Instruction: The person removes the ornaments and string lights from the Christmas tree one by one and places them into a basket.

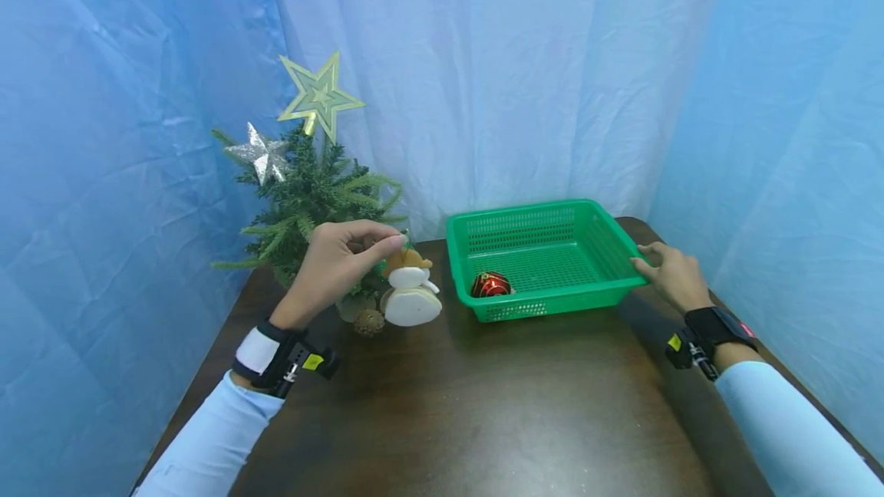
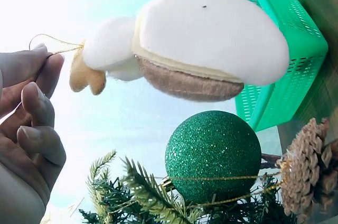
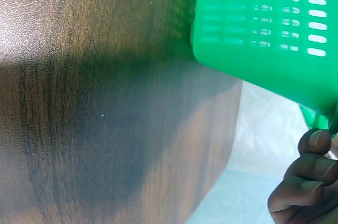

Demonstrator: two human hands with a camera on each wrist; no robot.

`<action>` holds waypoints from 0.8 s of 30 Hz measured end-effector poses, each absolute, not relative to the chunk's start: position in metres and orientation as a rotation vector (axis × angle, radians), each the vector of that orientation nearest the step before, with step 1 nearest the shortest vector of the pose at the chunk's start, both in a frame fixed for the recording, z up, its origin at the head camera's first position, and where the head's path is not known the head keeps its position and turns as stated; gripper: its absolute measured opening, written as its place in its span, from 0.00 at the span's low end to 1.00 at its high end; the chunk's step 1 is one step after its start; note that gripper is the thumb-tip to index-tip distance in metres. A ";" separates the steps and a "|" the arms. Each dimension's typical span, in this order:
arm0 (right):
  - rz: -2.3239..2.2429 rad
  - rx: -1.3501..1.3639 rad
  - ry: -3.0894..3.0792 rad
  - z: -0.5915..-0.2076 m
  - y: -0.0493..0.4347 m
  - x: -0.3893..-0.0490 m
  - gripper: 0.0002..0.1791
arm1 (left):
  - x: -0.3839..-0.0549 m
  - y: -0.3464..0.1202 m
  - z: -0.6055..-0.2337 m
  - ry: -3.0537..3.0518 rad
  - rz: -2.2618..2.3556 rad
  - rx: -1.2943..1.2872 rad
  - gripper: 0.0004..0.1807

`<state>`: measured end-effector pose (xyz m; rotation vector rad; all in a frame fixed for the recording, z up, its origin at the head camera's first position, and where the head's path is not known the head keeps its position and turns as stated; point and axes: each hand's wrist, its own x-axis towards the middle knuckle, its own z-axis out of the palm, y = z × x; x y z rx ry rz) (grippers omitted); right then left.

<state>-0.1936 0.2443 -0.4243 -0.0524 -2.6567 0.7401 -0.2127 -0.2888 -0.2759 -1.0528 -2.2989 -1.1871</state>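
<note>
My left hand (image 1: 340,258) pinches the gold string loop (image 2: 58,44) of a plush snowman ornament (image 1: 412,305) between thumb and forefinger. The ornament, white with a tan top and a brown patch, hangs beside the small Christmas tree (image 1: 314,194). In the left wrist view a glittery green ball (image 2: 214,155) and a pine cone (image 2: 309,168) on gold cords are close by the ornament. My right hand (image 1: 673,274) grips the right rim of the green plastic basket (image 1: 545,309), its thumb and fingers at the edge. A red ball ornament (image 1: 491,284) lies inside the basket.
A gold star (image 1: 321,96) tops the tree, with a silver star (image 1: 261,152) on its left side. The dark wooden table (image 1: 483,405) carries the tree and basket. Pale blue curtains (image 1: 525,75) hang behind and along both sides.
</note>
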 end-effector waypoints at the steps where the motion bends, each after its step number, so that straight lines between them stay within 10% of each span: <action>1: 0.741 -0.050 -2.656 -0.424 0.244 -0.193 0.27 | -0.213 -0.288 -0.276 -2.297 -1.193 -1.058 0.08; 24: 0.739 -0.058 -2.642 -0.424 0.242 -0.193 0.26 | -0.222 -0.270 -0.280 -2.293 -1.207 -1.107 0.08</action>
